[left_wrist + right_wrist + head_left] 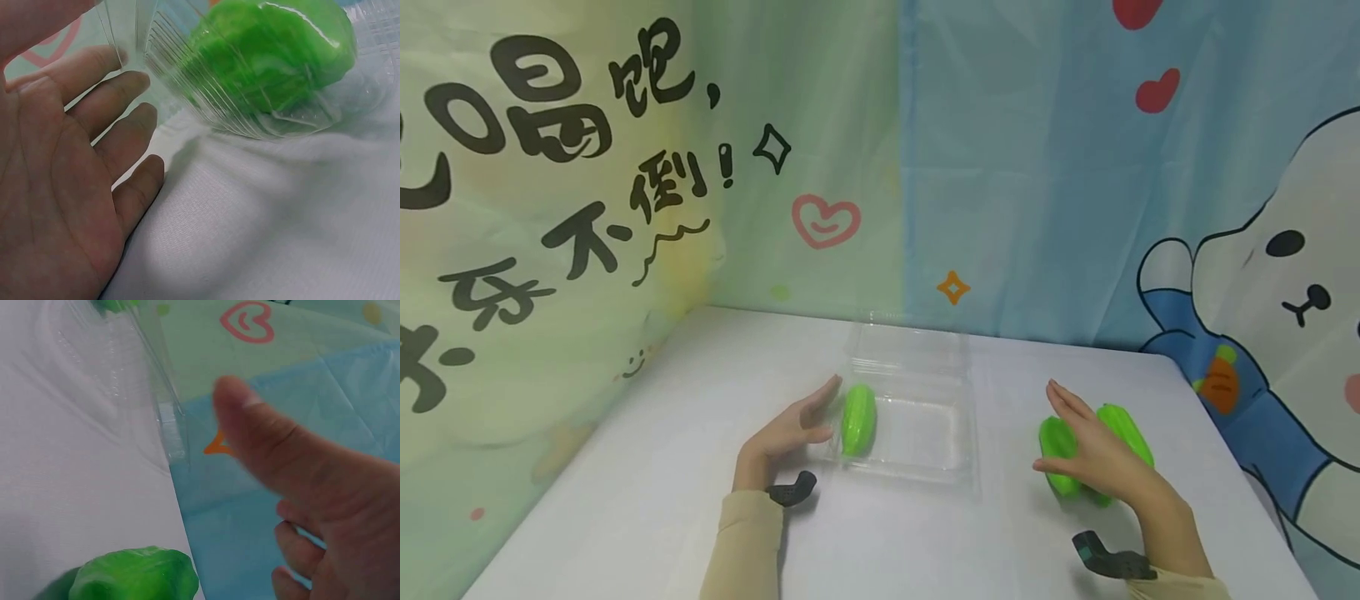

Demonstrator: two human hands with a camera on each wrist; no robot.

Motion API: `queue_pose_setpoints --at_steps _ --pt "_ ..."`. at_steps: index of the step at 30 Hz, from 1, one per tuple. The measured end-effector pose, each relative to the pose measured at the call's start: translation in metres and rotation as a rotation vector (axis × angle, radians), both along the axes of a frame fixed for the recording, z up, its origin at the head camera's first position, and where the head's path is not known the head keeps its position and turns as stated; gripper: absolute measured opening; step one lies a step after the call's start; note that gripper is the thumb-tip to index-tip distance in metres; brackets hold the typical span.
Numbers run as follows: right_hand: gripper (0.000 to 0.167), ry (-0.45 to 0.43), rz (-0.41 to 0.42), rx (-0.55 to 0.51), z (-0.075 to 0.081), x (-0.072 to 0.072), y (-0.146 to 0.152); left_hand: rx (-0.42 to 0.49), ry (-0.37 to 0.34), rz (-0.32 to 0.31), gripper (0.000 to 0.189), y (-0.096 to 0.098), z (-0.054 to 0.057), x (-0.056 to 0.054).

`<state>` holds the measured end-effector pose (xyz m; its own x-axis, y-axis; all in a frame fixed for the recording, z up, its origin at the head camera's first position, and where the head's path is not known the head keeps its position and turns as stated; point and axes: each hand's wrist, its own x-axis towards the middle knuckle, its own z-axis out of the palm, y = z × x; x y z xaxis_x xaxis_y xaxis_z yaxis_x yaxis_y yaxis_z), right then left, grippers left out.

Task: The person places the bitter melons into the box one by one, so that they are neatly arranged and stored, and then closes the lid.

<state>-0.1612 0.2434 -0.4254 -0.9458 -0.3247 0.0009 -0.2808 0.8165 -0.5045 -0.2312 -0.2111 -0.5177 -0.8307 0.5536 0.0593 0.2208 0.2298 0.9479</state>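
A clear plastic clamshell box [921, 433] lies on the white table with its lid [910, 346] folded back. Along its left side rests a bright green, ridged, gourd-like piece [859, 421]. My left hand [790, 433] is beside the box's left wall, fingers and thumb spread; in the left wrist view its fingertips [134, 81] come right at the clear plastic. To the right, my right hand [1101, 458] hovers over more green pieces [1127, 429], partly hiding them. Its thumb [269, 437] stands apart from the fingers, and nothing shows in its grasp.
The white table [647, 492] ends at the back against a printed curtain [985, 167] with hearts and a cartoon bear. Another printed cloth [550, 333] hangs along the left side. Dark wrist camera mounts [1112, 558] sit at both wrists, close over the table.
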Motion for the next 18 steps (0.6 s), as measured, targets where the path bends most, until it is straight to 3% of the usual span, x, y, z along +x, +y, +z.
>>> queue_pose_setpoints --at_steps 9,18 --pt "0.110 -0.050 0.044 0.012 -0.007 -0.004 0.014 -0.036 0.015 0.031 0.089 -0.001 0.002 0.005" --pt "0.118 -0.159 0.051 0.016 -0.011 -0.007 0.025 -0.017 0.027 0.008 0.088 0.000 0.000 0.003"
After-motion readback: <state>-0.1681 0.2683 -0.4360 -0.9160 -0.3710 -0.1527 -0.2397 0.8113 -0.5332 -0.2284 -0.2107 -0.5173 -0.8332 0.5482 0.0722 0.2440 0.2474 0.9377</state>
